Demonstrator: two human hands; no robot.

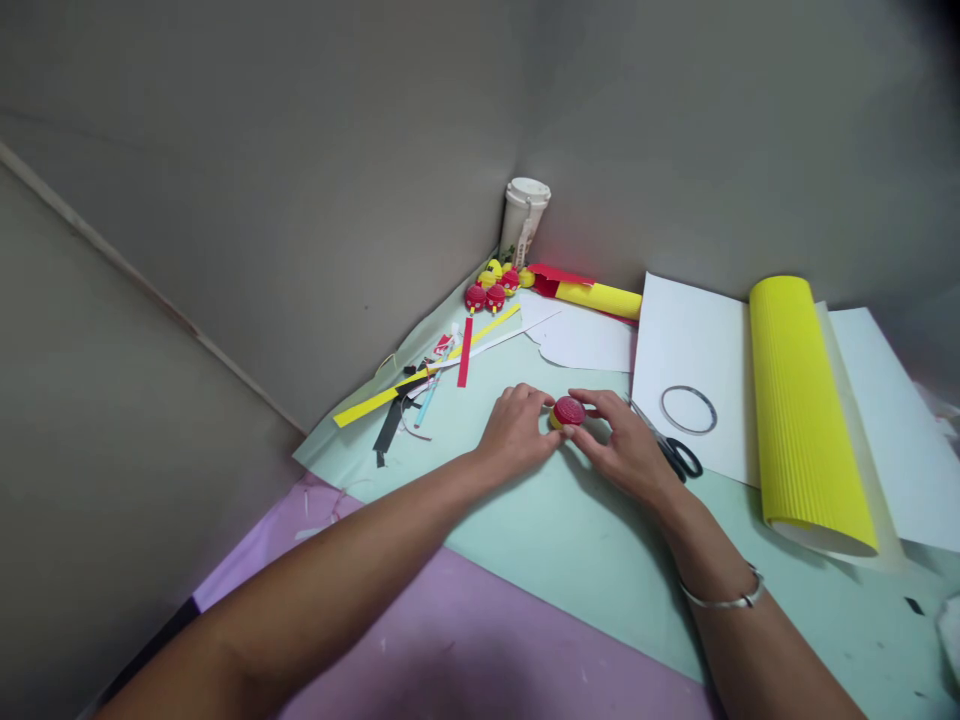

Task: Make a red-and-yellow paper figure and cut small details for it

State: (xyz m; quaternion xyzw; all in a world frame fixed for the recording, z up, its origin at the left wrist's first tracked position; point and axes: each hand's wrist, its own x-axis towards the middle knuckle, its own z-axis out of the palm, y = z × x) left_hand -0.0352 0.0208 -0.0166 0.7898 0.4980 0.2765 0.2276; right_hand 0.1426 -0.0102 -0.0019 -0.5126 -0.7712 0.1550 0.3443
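The left hand and the right hand hold a small round red-and-yellow piece between them, with the fingers of each hand bent narrowly around its opposite sides. The piece is located above the middle of a light green sheet, red face up and yellow at its lower left side; whether its base touches the sheet cannot be determined. The green sheet covers part of the purple counter. A bracelet encircles the right wrist. Scissors with black handles lie just beside the right hand, their blades partly hidden by it. To the right of the scissors, a thin ring lies flat on a white sheet, and a large yellow ribbed roll lies along the right side of that sheet. To the left of the left hand, a long yellow strip, a red strip, a black strip and a light blue stick lie in a loose group. At the far corner, a lidded cup stands against the wall. A cluster of small red and yellow balls is positioned directly in front of the cup, near a smaller yellow roll.
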